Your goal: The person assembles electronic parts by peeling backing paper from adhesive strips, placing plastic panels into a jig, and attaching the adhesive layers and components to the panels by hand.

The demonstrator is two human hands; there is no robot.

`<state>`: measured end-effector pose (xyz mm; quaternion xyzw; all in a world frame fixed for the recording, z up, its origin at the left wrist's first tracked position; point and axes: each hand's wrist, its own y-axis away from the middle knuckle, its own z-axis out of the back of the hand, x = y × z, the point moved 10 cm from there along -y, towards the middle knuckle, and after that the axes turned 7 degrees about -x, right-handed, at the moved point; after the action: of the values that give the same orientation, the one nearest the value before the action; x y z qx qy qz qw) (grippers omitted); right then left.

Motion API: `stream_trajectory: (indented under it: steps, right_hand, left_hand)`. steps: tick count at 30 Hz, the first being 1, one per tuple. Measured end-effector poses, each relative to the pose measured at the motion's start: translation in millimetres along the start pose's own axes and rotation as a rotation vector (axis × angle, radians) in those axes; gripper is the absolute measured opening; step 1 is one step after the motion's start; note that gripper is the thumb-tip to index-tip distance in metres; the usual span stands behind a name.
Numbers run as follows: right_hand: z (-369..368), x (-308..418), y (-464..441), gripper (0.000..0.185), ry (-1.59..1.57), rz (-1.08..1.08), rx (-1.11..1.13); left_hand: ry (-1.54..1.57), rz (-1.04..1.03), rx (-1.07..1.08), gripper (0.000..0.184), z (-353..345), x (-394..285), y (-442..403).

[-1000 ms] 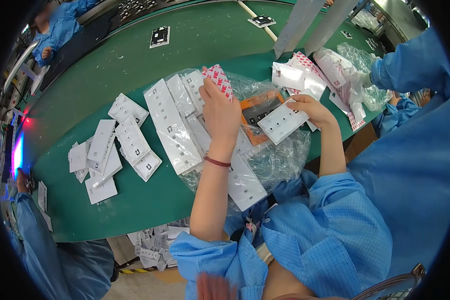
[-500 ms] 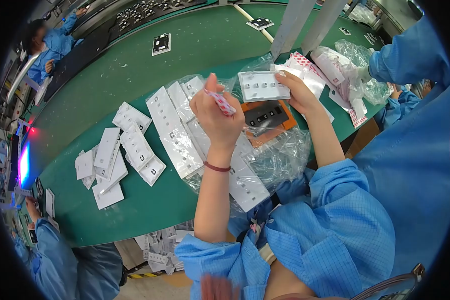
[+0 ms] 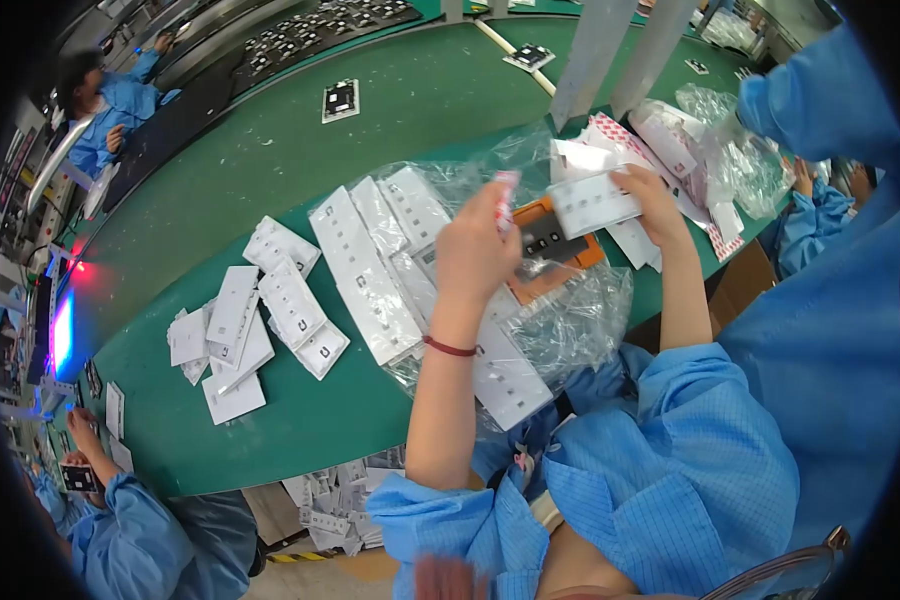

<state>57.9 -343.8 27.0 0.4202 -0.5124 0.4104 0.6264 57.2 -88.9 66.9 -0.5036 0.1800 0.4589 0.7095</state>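
1. Far left of the green worktop point(image 3: 280, 425): loose white plates point(image 3: 235, 305) in two overlapping heaps, set apart from the wide white sheets point(image 3: 365, 280), presumably so the two sorts do not mix.
2. Wide sheets: side by side on clear plastic point(image 3: 580, 320), which probably guards their faces from scuffing.
3. Left hand point(image 3: 475, 245): above the sheets, fingers closed around a red-and-white strip point(image 3: 505, 195), its end poking up past them; likely a backing liner, bunched out of the way.
4. Orange frame point(image 3: 590, 254): between the hands, dark centre, partly covered by plastic; presumably a holder that locates a part.
5. Right hand point(image 3: 660, 200): thumb and fingers grasp one end of a held white plate point(image 3: 592, 207), above the frame's upper right. End grip likely spares its face; markings blurred.
6. Beyond: patterned liner sheets point(image 3: 620, 135), within reach.
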Motion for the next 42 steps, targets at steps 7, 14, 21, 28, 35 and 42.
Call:
stream_trajectory:
  steps: [7,14,21,28,35,42]
  right_hand:
    - [-55,-18,3,0.027,0.213,0.015,0.153]
    - [-68,-14,16,0.024,0.244,0.014,0.179]
    - [-75,-23,13,0.021,0.247,0.023,0.213]
    - [-72,-24,14,0.022,0.301,0.003,0.187]
    - [-69,-18,14,0.027,0.359,0.118,0.109]
    - [-70,-12,11,0.031,0.423,0.191,0.082]
  left_hand:
    - [-0.3,0.256,0.193,0.036,0,34,6]
    - [-0.256,0.177,0.298,0.035,-13,41,15]
    - [-0.235,0.287,0.406,0.055,-22,53,21]
    - [-0.241,0.315,0.415,0.06,-22,55,22]
    - [-0.233,0.253,0.385,0.059,-25,52,21]
    - [-0.249,0.202,0.402,0.052,-30,47,22]
